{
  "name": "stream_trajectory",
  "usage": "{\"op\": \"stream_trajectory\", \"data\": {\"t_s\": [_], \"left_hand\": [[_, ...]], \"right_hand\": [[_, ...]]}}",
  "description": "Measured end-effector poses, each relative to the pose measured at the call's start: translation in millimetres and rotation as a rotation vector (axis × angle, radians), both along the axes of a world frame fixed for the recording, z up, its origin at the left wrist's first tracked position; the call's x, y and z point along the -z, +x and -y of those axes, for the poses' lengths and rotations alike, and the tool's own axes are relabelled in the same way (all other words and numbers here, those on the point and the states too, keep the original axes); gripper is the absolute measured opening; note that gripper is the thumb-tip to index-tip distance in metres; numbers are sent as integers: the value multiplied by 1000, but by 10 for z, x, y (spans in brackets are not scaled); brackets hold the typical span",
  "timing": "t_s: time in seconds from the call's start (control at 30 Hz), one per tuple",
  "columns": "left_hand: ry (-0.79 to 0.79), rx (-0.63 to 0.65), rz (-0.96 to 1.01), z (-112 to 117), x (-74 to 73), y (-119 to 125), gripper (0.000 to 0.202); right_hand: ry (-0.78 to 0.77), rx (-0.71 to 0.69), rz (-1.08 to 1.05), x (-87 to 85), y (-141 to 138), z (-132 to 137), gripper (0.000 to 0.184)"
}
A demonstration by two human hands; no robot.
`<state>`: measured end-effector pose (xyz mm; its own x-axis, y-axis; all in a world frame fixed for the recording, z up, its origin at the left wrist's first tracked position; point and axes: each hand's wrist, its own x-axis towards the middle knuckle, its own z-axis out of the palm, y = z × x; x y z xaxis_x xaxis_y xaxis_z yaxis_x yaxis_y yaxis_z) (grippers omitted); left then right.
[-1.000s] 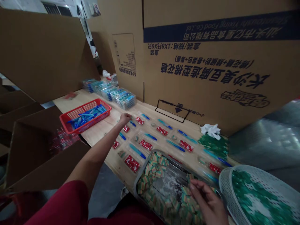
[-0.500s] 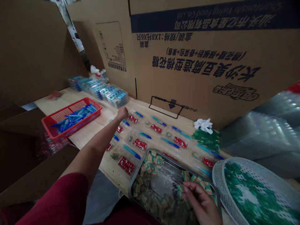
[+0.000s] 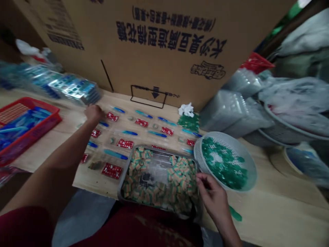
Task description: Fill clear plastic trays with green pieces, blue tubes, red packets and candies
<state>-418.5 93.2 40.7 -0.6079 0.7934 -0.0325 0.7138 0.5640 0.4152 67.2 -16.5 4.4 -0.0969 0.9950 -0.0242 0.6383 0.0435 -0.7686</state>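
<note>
Your left hand point(image 3: 94, 112), grip too blurred to tell, reaches centre-left packets point(image 3: 113, 140) already holding red packs point(image 3: 125, 143) and blue pens point(image 3: 130, 132); your right hand point(image 3: 214, 197) pinches striped candies point(image 3: 180, 175) in the heaped bottom-centre tray point(image 3: 160, 150)

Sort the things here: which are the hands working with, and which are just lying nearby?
In use: left hand, at the laid-out packs; right hand, at the metal tray of striped sweets.
Lying about: red basket, white basket, white glove, cardboard box, plastic bags.
</note>
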Motion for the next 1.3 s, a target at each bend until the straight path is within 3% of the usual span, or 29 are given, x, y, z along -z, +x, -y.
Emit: {"op": "stream_trajectory", "data": {"t_s": [0.1,0.2,0.33,0.43,0.63,0.77,0.87,1.0,1.1,1.2,1.3], "left_hand": [[13,-2,-148,213,-58,253,35],[-134,168,-191,732,-55,758,33],[-310,360,-107,1461,80,1458,35],[-280,347,-23,1700,189,1716,36],[-100,192,112,1736,240,1704,26],[93,49,354,1843,119,1607,27],[184,8,559,1841,-17,1735,30],[265,134,775,1699,-143,2389,40],[275,453,900,1625,-98,3078,41],[206,828,1021,1608,58,3652,38],[49,983,1047,1638,194,3935,37]], "right_hand": [[31,-7,201,83,126,118,30],[33,-4,333,162,147,222,31],[103,61,515,211,126,271,28],[121,41,517,240,128,249,29],[110,34,269,167,101,279,30],[36,80,-194,18,9,476,32],[-79,191,-532,-79,59,616,31],[-150,430,-756,-154,554,769,45],[-110,739,-718,-115,1228,1015,57],[-86,984,-487,46,2047,1373,56],[159,871,-65,244,2839,1667,45]]}}
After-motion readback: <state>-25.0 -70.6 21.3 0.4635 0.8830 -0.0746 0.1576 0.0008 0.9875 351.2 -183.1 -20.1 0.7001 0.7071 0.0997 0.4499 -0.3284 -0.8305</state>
